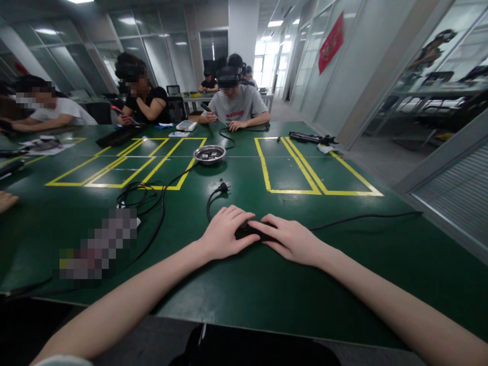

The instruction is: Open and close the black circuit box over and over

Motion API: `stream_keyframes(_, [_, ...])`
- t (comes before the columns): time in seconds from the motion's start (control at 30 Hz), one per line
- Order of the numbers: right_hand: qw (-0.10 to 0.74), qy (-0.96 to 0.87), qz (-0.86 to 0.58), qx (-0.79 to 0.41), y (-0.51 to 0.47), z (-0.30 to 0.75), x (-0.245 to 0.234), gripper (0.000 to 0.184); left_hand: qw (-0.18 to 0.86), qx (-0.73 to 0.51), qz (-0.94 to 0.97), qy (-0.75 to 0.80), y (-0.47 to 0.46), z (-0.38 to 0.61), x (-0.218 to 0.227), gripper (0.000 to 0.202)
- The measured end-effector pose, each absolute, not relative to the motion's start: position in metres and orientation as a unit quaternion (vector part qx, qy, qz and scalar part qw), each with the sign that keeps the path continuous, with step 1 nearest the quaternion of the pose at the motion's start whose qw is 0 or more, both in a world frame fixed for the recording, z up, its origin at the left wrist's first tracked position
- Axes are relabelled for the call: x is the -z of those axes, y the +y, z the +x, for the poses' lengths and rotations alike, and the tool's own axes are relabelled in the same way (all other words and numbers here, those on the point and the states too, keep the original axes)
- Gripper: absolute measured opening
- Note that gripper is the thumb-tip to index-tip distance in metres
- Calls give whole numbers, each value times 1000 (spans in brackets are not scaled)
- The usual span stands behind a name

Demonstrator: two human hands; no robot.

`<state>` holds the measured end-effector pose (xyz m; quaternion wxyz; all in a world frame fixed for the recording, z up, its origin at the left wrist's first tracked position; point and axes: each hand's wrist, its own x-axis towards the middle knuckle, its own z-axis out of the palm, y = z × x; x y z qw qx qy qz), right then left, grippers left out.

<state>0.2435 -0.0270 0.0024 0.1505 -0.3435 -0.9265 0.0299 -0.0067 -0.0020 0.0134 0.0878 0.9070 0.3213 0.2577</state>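
Blk device point(243, 232) on grn table point(267, 292): L hand point(225, 233) grips one end, R hand point(295, 238) the other, fingers & thumbs closed round it. Plug point(223, 188) just past L hand, metal bowl point(209, 161) farther off.

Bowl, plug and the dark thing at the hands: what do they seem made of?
Bowl: metal, probably polished steel, judging by its bright silvery shine. Plug: likely plastic or rubber, by its evenly black body; finish unclear. Dark thing: black, maybe plastic; fingers hide too much to be sure.
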Motion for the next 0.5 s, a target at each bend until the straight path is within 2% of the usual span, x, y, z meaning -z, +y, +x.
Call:
stream_keyframes(0.07, [197,-890,-408,-38,-15,256,1,54,58,-314,892,321,1,-11,-14,43])
stream_keyframes(0.13, [261,-835,-483,-34,1,272,3,55,43,-334,888,313,4,-14,-15,40])
stream_keyframes(0.33, [432,-631,-642,49,40,335,5,59,56,-311,903,290,3,-14,-10,33])
stream_keyframes(0.43, [474,-541,-691,71,47,367,10,61,67,-288,910,289,1,-12,-9,32])
stream_keyframes(0.5, [458,-510,-725,71,50,387,19,62,74,-278,912,293,2,-12,-8,31])
